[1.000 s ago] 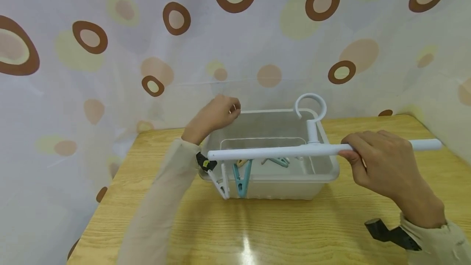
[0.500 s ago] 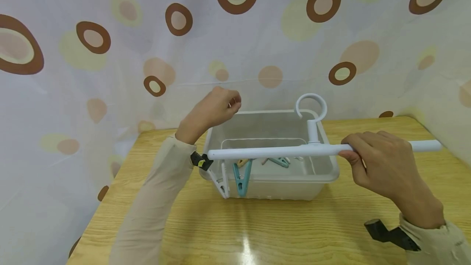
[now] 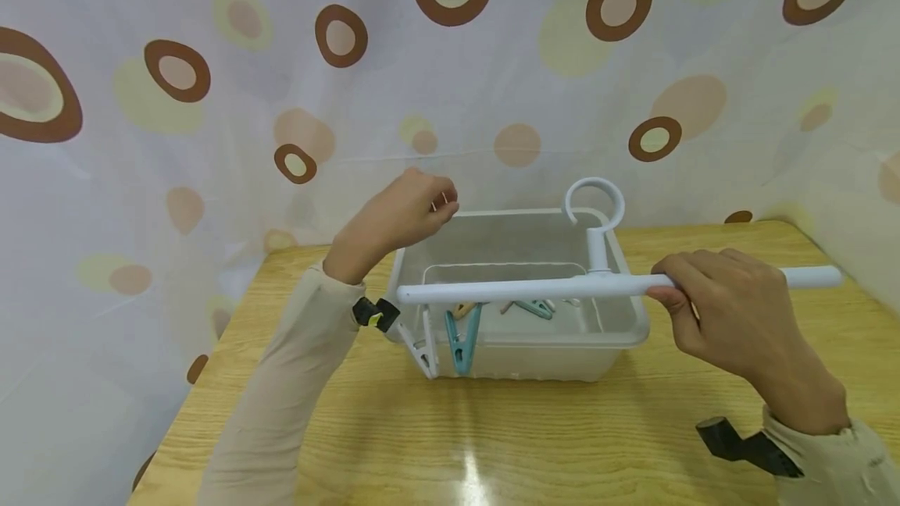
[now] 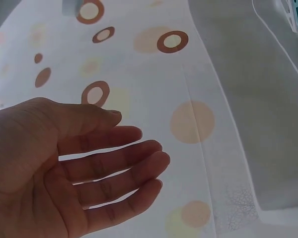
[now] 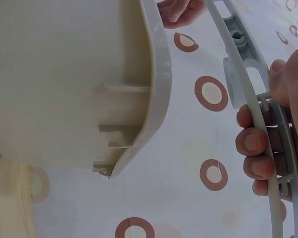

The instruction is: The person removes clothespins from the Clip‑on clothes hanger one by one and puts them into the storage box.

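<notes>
A white hanger [image 3: 520,290] with a round hook [image 3: 594,201] lies level across the front of a translucent bin [image 3: 541,361]. My right hand [image 3: 731,311] grips its bar right of the hook; in the right wrist view the fingers [image 5: 256,153] curl round the bar. A white clip [image 3: 424,354] and a teal clip [image 3: 462,342] are at the left part of the bar, jaws down. My left hand [image 3: 404,213] is raised at the bin's back left corner, and in the left wrist view the hand [image 4: 99,168] holds nothing, its fingers loosely bent.
Inside the bin lie several clips, among them a teal one [image 3: 537,309] and a yellowish one [image 3: 462,311]. The bin stands on a wooden table [image 3: 394,443]. Behind the table hangs a white sheet [image 3: 394,100] with brown ring patterns.
My left hand has risen slightly and its wrist and forearm have shifted left. The right hand and the hanger stay almost in place.
</notes>
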### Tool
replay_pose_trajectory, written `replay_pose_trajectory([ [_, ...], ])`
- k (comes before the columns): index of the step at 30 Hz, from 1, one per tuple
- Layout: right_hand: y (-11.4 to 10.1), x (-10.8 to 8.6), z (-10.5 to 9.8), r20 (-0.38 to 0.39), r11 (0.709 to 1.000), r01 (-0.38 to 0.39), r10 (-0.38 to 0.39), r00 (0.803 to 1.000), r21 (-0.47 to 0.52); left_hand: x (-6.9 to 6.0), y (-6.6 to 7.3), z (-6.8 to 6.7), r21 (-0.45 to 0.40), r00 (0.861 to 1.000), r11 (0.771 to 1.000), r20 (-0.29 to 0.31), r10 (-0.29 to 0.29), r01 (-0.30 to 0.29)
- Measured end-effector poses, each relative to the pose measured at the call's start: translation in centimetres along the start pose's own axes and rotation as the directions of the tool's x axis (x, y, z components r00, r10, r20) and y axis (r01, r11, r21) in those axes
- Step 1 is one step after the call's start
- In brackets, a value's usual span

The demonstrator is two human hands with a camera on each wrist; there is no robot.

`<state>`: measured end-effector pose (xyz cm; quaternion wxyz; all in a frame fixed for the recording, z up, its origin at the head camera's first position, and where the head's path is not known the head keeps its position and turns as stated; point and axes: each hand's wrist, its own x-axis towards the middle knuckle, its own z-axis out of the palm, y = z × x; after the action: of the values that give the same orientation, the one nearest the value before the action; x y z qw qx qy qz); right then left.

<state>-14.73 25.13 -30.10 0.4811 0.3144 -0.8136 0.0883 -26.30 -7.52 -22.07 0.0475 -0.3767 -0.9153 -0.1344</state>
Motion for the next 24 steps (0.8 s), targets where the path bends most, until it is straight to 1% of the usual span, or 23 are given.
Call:
replay_pose_trajectory([
  [8, -0.1, 0.0, 0.1, -0.015, 1.0, 0.005, -0.005, 1.0, -0.009, -0.8, 0.1, -0.2, -0.007, 1.0, 1.0, 0.01, -0.013, 0.013],
  [13, 0.0, 0.1, 0.1, -0.022, 1.0, 0.016, -0.016, 1.0, -0.006, -1.5, 0.3, -0.2, -0.01, 1.0, 1.0, 0.001, -0.019, 0.019],
  [16, 0.0, 0.1, 0.1, -0.023, 1.0, 0.017, -0.017, 1.0, -0.006, -2.0, 0.8, -0.2, -0.01, 1.0, 1.0, -0.011, -0.012, 0.012],
  [18, 0.0, 0.2, 0.1, -0.025, 1.0, 0.016, -0.016, 1.0, -0.005, -2.3, 1.3, -0.2, -0.008, 1.0, 1.0, -0.014, 0.004, -0.004],
  [24, -0.1, 0.1, 0.1, -0.022, 1.0, 0.014, -0.014, 1.0, -0.007, -3.4, 2.6, 0.0, -0.004, 0.999, 0.999, -0.01, 0.04, -0.04],
])
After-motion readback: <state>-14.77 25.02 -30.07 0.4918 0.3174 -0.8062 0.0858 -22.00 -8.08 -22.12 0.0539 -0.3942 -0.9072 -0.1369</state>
